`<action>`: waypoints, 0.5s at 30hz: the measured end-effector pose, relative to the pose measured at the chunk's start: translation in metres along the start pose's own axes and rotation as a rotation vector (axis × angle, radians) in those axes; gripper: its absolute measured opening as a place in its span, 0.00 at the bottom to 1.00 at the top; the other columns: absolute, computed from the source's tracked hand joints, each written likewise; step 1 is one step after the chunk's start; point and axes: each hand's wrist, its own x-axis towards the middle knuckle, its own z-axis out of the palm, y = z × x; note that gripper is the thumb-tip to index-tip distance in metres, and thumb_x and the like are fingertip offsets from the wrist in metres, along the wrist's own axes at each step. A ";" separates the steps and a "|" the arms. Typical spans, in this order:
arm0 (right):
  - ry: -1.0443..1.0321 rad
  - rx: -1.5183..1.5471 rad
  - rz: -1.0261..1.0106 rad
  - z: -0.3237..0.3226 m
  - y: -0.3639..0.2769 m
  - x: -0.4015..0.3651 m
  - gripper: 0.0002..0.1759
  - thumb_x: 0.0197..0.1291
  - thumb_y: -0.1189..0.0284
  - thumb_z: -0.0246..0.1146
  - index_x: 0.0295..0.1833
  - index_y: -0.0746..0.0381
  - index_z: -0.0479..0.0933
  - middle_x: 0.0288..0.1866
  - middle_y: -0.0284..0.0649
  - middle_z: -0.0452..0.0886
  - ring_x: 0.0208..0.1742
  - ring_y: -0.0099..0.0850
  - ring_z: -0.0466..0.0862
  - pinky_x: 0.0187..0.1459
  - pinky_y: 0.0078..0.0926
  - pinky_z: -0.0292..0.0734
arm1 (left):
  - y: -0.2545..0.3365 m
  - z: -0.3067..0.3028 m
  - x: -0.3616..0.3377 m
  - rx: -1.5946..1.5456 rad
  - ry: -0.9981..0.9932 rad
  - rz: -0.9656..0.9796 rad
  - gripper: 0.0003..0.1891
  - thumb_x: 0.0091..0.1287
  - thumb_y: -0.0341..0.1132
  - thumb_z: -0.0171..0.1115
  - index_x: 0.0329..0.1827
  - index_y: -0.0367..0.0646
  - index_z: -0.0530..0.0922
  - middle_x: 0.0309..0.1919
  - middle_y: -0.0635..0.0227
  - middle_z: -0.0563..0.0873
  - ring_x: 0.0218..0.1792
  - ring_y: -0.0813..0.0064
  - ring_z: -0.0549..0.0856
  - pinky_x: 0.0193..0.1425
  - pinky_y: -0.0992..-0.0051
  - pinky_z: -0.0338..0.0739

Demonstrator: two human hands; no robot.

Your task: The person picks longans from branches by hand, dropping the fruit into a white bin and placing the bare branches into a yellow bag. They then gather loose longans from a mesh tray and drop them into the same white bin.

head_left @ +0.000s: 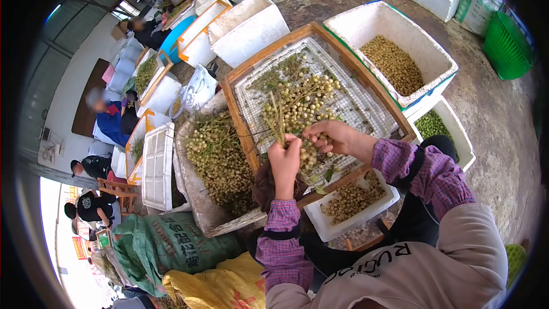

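Note:
Over a wood-framed mesh screen (373, 88), my left hand (285, 163) is closed round thin stems (278, 115) that point up and away. Beside it on the right, my right hand (331, 137) has its fingers pressed together at a cluster of small round pale fruits; what exactly they pinch is partly hidden. Loose fruits (306, 97) and twigs lie on the mesh beyond both hands. To the left, a foam box holds a heap of fruit on stems (220, 154). Below the screen, a small white tray (329, 233) contains loose fruits.
A foam box (349, 23) of brownish fruits stands at the right, above another with green fruits (436, 126). Green (166, 246) and yellow (223, 286) sacks lie at lower left. Several people sit or stand among boxes at far left. A green basket (508, 46) is at upper right.

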 end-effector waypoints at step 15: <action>0.004 0.098 0.017 0.023 -0.008 -0.010 0.19 0.73 0.63 0.46 0.57 0.65 0.73 0.56 0.47 0.78 0.57 0.41 0.79 0.62 0.48 0.73 | 0.010 -0.007 0.000 0.281 -0.140 0.124 0.09 0.63 0.29 0.63 0.45 0.40 0.85 0.21 0.68 0.81 0.21 0.86 0.73 0.25 0.79 0.68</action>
